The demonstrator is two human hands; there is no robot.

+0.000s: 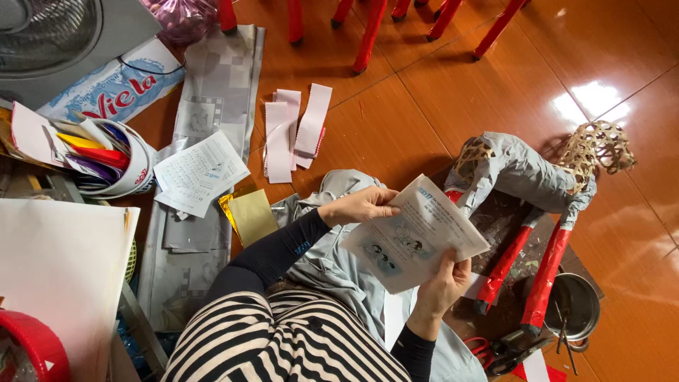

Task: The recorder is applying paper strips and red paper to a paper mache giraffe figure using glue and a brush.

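Two hands grip one printed sheet (pixel 414 237) above the lap: left hand (pixel 361 206) pinches its top edge, right hand (pixel 442 286) its lower corner. Uneven pulling could tear it.

Bright daylight — window glare on glossy floor (pixel 594 99), edges slightly bowed.
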